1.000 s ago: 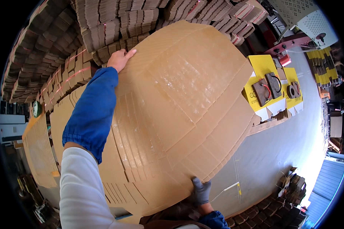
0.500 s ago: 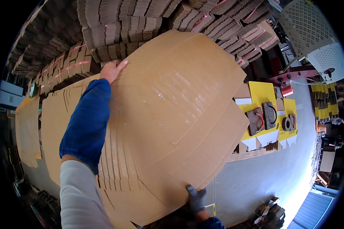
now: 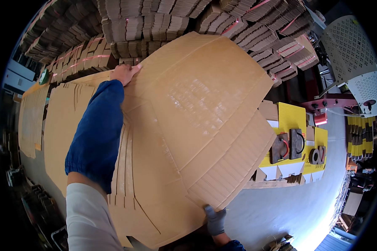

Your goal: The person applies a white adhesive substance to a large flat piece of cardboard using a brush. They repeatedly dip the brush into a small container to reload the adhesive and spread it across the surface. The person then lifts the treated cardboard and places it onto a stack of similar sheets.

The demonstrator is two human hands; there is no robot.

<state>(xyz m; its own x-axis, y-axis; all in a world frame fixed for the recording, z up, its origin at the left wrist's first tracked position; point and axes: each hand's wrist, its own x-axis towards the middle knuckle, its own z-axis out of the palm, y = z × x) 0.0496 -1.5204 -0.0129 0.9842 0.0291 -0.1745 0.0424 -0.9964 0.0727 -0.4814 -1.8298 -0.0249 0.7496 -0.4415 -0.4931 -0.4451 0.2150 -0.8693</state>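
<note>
L hand (image 3: 125, 75), bare, part-closed on far L edge of 1 cardboard sheet (image 3: 205, 108); R hand (image 3: 215, 219), gloved, closed on near edge. Handled blocks (image 3: 296, 146) at R.

Cardboard sheets (image 3: 213, 100) — partly hidden behind left sleeve (image 3: 97, 134)

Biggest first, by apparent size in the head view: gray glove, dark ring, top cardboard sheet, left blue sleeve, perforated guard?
1. Top cardboard sheet
2. Left blue sleeve and perforated guard: too alike to rank, with the sleeve nearer the camera
3. Gray glove
4. Dark ring
</note>
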